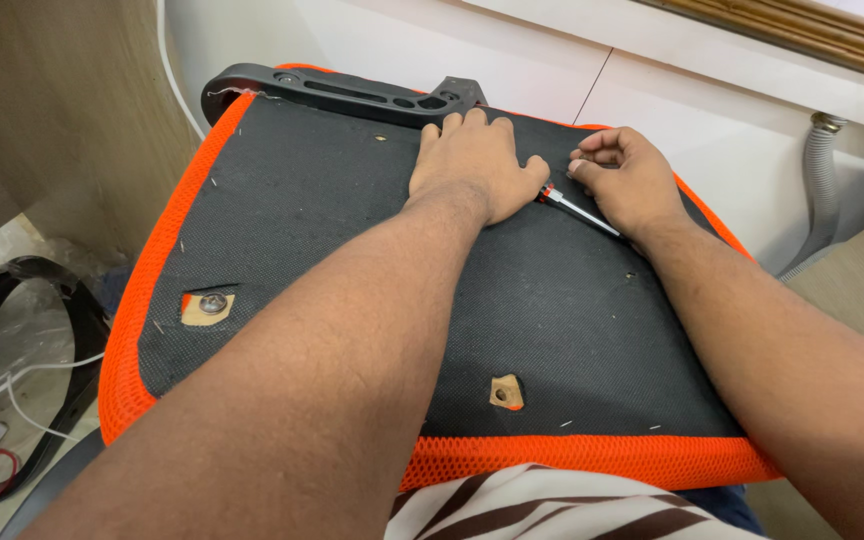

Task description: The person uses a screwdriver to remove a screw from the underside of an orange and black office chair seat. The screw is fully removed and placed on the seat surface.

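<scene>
Screwdriver [574,207]: on seat [352,250] – thin, stiff, light; grip by handle.
Left hand [474,165]: flat, fingers spread, pressing seat beside bracket [342,92].
Right hand [627,180]: fingers curled over screwdriver – grip unclear.

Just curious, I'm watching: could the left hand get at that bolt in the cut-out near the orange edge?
Probably yes. The left hand lies flat on the black fabric of the seat cushion, holding nothing, and the fabric between it and the bolt is bare, with nothing standing in the way.
</scene>
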